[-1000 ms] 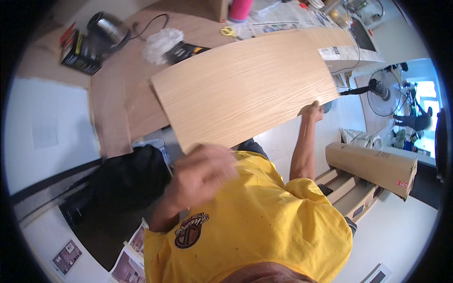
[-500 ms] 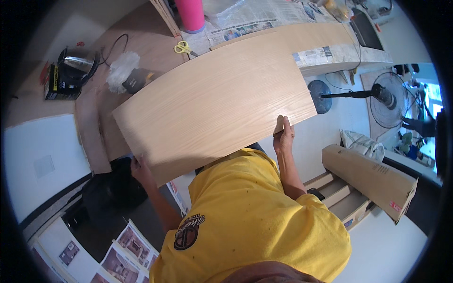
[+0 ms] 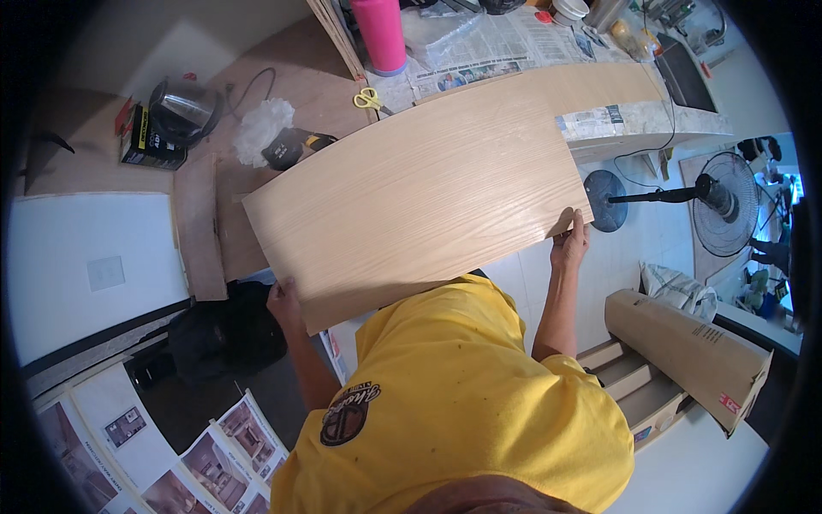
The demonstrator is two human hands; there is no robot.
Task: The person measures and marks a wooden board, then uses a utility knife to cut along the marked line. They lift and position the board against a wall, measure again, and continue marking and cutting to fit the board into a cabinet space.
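Note:
A broad, pale wood-grain panel spans the space in front of my yellow shirt, tilted so its left end sits lower. My left hand is closed on its near left edge, thumb on top. On the near right edge my right hand grips it the same way, thumb above and fingers underneath, partly hidden. Past the panel's far edge lie yellow-handled scissors and, farther left, a black-and-yellow tool beside a crumpled clear plastic bag.
An electric kettle and a black box stand far left. A pink bottle is on the newspaper-covered counter. Right are a standing fan and a long cardboard box. Printed sheets lie lower left.
The whole scene, panel and hands included, has shifted rightward in the picture. Both hands keep their hold on the panel's near edge.

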